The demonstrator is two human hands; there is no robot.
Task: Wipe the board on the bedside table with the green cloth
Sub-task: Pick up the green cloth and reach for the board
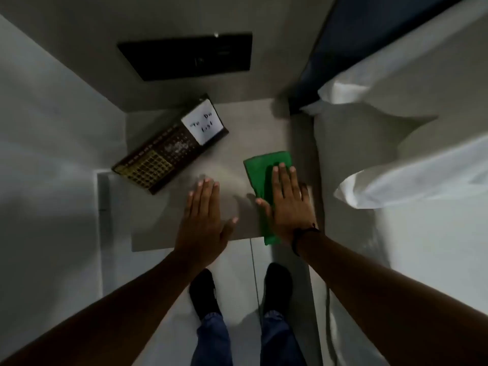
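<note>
A long dark-framed board (163,149) lies at an angle on the grey bedside table (248,128), toward its back left. Its far end holds a white panel with "To Do List" handwritten on it; its near end shows a yellowish grid. The green cloth (260,170) lies flat on the table's right side, its near end hanging over the front edge. My right hand (287,202) rests flat on the cloth, fingers extended. My left hand (204,215) lies flat and empty on the bare tabletop, just in front of the board and apart from it.
A dark switch plate (190,55) is on the wall behind the table. A bed with white pillows (412,175) and a dark headboard (356,35) stands right beside the table. My feet in dark socks (203,291) stand on the pale floor below the table's front edge.
</note>
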